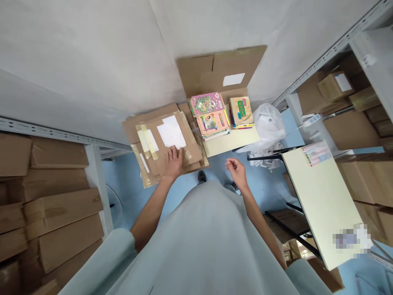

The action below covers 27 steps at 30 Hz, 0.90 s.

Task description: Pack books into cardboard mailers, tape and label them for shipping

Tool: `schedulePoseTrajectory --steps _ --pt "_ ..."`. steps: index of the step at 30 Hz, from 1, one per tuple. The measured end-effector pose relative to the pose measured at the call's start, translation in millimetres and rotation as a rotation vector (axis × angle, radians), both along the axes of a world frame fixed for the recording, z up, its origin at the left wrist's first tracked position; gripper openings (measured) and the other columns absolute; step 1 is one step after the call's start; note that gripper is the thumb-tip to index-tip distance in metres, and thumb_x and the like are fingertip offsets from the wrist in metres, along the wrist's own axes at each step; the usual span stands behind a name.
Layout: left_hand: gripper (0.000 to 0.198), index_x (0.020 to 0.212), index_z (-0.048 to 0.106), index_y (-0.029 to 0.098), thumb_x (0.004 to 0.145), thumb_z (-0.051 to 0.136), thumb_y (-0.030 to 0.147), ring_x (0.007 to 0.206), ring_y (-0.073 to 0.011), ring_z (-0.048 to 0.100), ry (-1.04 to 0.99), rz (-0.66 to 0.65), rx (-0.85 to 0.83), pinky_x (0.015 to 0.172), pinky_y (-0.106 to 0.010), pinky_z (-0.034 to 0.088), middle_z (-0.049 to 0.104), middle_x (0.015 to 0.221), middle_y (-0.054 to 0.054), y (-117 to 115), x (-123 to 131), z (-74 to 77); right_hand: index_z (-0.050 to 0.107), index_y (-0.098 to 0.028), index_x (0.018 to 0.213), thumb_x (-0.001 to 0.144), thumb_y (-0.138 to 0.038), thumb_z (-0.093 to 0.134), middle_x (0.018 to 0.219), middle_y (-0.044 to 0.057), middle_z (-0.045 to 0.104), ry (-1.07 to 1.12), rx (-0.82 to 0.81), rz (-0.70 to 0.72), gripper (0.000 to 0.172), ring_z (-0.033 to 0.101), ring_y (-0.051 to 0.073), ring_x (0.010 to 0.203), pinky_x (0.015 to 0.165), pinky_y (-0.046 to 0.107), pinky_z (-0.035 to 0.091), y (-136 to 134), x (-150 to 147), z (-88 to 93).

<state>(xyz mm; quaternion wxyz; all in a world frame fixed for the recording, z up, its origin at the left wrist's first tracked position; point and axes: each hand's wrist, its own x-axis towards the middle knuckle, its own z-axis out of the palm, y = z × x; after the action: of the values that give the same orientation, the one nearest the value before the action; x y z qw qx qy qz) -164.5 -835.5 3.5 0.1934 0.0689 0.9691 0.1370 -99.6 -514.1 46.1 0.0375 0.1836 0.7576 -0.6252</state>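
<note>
My left hand lies flat, fingers spread, on top of a stack of flattened cardboard boxes with white labels and tape strips. My right hand hovers in the air to the right, fingers loosely curled, with nothing visible in them. Behind the cardboard, two piles of colourful children's books sit on a pale yellow table. An upright cardboard box with a white label leans against the wall behind the books.
Metal shelves with brown cartons stand at the left and right. A second pale table runs along the right. A white plastic bag lies beside the book table. The floor is light blue.
</note>
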Motion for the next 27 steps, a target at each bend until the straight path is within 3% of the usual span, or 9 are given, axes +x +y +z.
schedulePoseTrajectory --steps 3,6,9,12,17,19,21,23,27 --pt "0.110 0.171 0.025 -0.003 0.074 0.074 0.014 0.166 -0.0589 0.008 -0.022 -0.058 -0.006 0.130 -0.075 0.022 0.008 0.176 -0.044 1.7 -0.4 -2.8 0.072 -0.026 0.104 0.091 -0.066 0.067 0.097 0.009 0.081 -0.014 0.018 0.004 0.043 0.079 0.028 0.082 0.084 0.046 0.067 -10.5 -0.6 4.5" --pt "0.107 0.170 0.029 -0.005 0.073 0.073 0.011 0.165 -0.0610 0.014 0.011 -0.040 -0.009 0.128 -0.075 0.027 0.013 0.174 -0.046 10.2 1.1 -1.8 0.072 -0.027 0.102 0.090 -0.068 0.068 0.096 0.009 0.081 -0.012 0.025 -0.003 0.044 0.079 0.029 0.082 0.083 0.047 0.068 -15.2 -3.5 9.4" --pt "0.100 0.167 0.035 -0.004 0.074 0.068 0.008 0.163 -0.0572 0.028 0.073 0.000 0.014 0.127 -0.072 0.033 0.030 0.171 -0.043 16.9 0.9 5.1 0.072 -0.026 0.101 0.088 -0.070 0.068 0.094 0.009 0.081 0.011 0.025 -0.015 0.046 0.079 0.029 0.080 0.083 0.048 0.068 -18.2 -9.6 13.6" --pt "0.088 0.163 0.045 -0.002 0.077 0.061 0.005 0.159 -0.0486 0.043 0.109 0.033 0.047 0.128 -0.063 0.037 0.045 0.166 -0.037 12.4 -5.3 22.8 0.072 -0.026 0.100 0.088 -0.071 0.068 0.093 0.009 0.080 0.040 0.028 -0.005 0.047 0.078 0.029 0.078 0.082 0.048 0.067 -22.3 -17.7 16.7" --pt "0.069 0.154 0.062 0.016 0.086 0.057 0.008 0.137 -0.0352 0.068 0.228 0.117 0.168 0.120 -0.048 0.052 0.070 0.149 -0.019 -36.1 -24.5 83.3 0.072 -0.025 0.098 0.088 -0.072 0.068 0.093 0.009 0.081 0.077 0.018 0.037 0.048 0.077 0.027 0.077 0.081 0.045 0.067 -30.3 -33.2 21.7" --pt "0.053 0.144 0.070 0.021 0.092 0.059 0.020 0.107 -0.0342 0.079 0.347 0.254 0.178 0.104 -0.048 0.061 0.083 0.113 -0.013 -63.9 -27.5 116.3 0.073 -0.025 0.098 0.089 -0.070 0.068 0.092 0.009 0.081 0.103 0.011 0.049 0.047 0.077 0.026 0.078 0.082 0.044 0.067 -31.4 -39.9 24.6" --pt "0.037 0.123 0.079 0.024 0.101 0.055 0.040 0.089 -0.0347 0.080 0.483 0.378 0.216 0.090 -0.050 0.065 0.082 0.089 -0.008 -87.7 -24.5 150.6 0.073 -0.024 0.098 0.089 -0.069 0.069 0.092 0.008 0.081 0.126 0.001 0.048 0.046 0.077 0.025 0.078 0.082 0.044 0.066 -30.2 -46.5 28.1" --pt "0.037 0.090 0.078 0.026 0.096 0.062 0.059 0.086 -0.0342 0.080 0.612 0.510 0.306 0.085 -0.052 0.067 0.080 0.081 -0.005 -102.0 -17.0 182.1 0.073 -0.024 0.098 0.090 -0.068 0.070 0.092 0.008 0.082 0.147 -0.018 0.031 0.045 0.077 0.024 0.078 0.082 0.043 0.066 -25.9 -52.1 32.5" --pt "0.037 0.090 0.077 0.031 0.080 0.082 0.066 0.107 -0.0346 0.080 0.644 0.705 0.584 0.101 -0.062 0.066 0.084 0.097 0.006 -94.3 -5.5 220.4 0.074 -0.023 0.098 0.090 -0.065 0.072 0.090 0.006 0.080 0.207 -0.073 -0.022 0.042 0.076 0.023 0.078 0.082 0.042 0.066 -6.4 -56.9 45.0"
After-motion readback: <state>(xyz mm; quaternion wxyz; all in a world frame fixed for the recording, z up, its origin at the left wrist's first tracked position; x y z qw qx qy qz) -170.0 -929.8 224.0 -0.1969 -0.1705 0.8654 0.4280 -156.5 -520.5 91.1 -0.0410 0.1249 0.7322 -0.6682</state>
